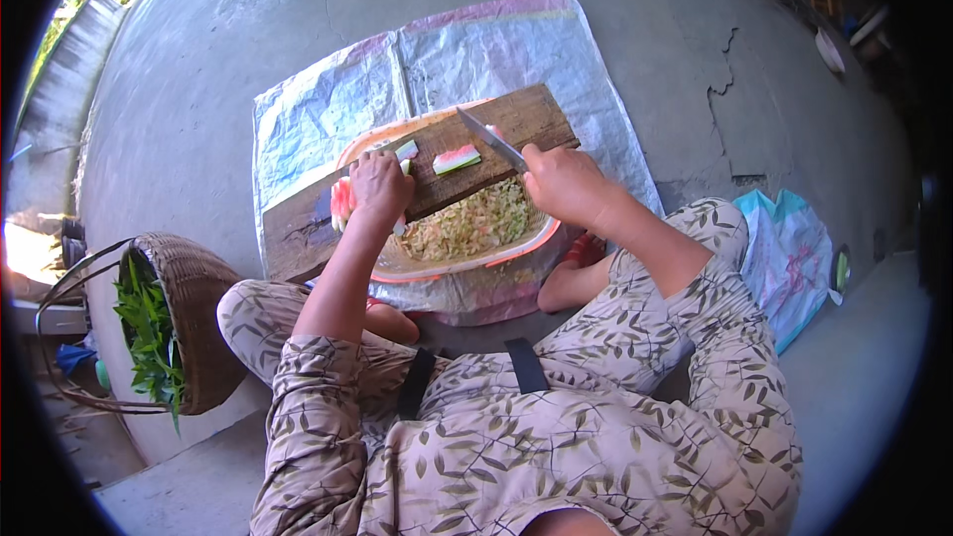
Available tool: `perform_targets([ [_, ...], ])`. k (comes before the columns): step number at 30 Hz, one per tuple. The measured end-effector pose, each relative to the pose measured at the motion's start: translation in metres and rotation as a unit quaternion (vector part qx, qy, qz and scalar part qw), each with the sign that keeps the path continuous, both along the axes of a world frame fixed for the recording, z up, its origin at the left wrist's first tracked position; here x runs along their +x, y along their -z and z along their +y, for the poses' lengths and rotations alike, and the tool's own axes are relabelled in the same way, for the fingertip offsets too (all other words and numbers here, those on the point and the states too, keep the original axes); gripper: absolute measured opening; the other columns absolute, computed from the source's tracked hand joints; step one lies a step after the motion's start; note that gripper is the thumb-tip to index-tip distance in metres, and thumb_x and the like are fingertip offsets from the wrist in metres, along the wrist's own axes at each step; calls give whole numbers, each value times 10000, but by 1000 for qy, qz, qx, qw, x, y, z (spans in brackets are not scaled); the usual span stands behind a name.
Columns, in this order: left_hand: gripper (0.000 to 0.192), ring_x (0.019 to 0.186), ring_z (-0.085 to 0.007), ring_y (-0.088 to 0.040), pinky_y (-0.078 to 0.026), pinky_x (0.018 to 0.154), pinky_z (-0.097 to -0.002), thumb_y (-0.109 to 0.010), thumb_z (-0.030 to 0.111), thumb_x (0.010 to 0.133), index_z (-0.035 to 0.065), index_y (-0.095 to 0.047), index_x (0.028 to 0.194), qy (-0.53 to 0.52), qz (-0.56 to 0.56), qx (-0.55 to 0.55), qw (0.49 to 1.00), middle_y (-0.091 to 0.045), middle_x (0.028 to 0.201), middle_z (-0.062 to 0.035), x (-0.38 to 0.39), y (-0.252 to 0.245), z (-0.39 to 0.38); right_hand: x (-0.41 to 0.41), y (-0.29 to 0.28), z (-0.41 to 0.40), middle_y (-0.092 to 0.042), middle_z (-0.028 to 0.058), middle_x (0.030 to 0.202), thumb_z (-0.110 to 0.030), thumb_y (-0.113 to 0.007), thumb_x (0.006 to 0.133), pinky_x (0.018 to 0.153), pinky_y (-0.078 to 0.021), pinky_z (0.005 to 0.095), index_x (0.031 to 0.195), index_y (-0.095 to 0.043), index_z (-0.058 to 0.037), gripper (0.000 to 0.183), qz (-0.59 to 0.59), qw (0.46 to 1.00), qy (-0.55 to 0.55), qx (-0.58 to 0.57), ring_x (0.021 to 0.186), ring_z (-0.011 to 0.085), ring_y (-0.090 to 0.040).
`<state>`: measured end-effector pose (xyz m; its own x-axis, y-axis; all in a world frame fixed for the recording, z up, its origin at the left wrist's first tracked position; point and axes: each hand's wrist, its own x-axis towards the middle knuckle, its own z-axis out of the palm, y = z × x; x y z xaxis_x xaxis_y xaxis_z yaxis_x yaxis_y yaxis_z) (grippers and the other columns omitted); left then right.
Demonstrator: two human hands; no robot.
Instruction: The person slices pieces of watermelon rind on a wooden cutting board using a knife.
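A wooden board (514,115) lies slantwise across an oval plastic basket (417,268) that holds finely chopped pale green and pink pieces (476,227). My right hand (563,180) grips a kitchen knife (488,137), its blade over the board and pointing up and to the left. Over the board's middle, my left hand (381,182) has its fingers bent around watermelon rind pieces (342,201), which stick out on its left side. Between the hands, a cut piece of watermelon rind (456,158) rests on the wood. A smaller rind piece (407,150) touches my left fingers.
Under the basket a woven plastic sheet (476,52) covers part of the cracked concrete floor (715,37). A wicker basket (197,320) of green leaves (145,327) tilts beside my left knee. Next to my right knee sits a plastic sack (789,260).
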<state>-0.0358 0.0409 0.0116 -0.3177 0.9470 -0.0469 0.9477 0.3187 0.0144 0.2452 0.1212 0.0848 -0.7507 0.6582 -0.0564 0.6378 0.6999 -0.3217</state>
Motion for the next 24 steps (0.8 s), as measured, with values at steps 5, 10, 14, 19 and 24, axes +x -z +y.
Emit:
perform_targets([
  [5, 344, 1036, -299, -593, -464, 893, -416, -684, 101, 759, 51, -609, 1091, -28, -117, 212, 970, -632, 1058, -135, 1, -7, 6, -2, -2, -13, -656, 188, 662, -68, -592, 788, 567, -552, 431, 983, -573, -1, 208, 13, 993, -61, 96, 615, 318, -693],
  [10, 359, 1029, -305, -628, -497, 903, -396, -614, -48, 767, 62, -646, 1106, 116, -287, 370, 876, -652, 1108, -120, 22, -63, 16, -3, -10, -14, -644, 128, 704, -41, -593, 780, 578, -548, 389, 975, -570, -13, 198, 67, 973, -84, 206, 635, 277, -686],
  [14, 375, 1168, -266, -601, -502, 970, -376, -665, 18, 819, 94, -668, 1187, 317, -260, 197, 890, -664, 1213, -83, 48, -95, 10, -2, -11, -11, -642, 113, 752, -57, -594, 794, 607, -537, 376, 943, -571, -28, 153, 47, 970, -94, 221, 681, 265, -681],
  [19, 236, 982, -277, -679, -552, 854, -368, -698, 86, 842, 114, -725, 1075, 339, -272, 156, 887, -697, 1117, -86, 54, -83, 7, -3, -8, -8, -643, 112, 754, -57, -597, 792, 621, -540, 378, 904, -569, -47, 116, 56, 969, -103, 217, 695, 266, -681],
  [24, 179, 909, -244, -703, -564, 798, -333, -690, 70, 860, 84, -732, 1033, 281, -318, 157, 892, -727, 992, -90, 47, -82, 8, 0, -11, -5, -651, 124, 760, -49, -604, 780, 634, -555, 394, 883, -582, -48, 106, 51, 977, -82, 188, 700, 286, -691],
])
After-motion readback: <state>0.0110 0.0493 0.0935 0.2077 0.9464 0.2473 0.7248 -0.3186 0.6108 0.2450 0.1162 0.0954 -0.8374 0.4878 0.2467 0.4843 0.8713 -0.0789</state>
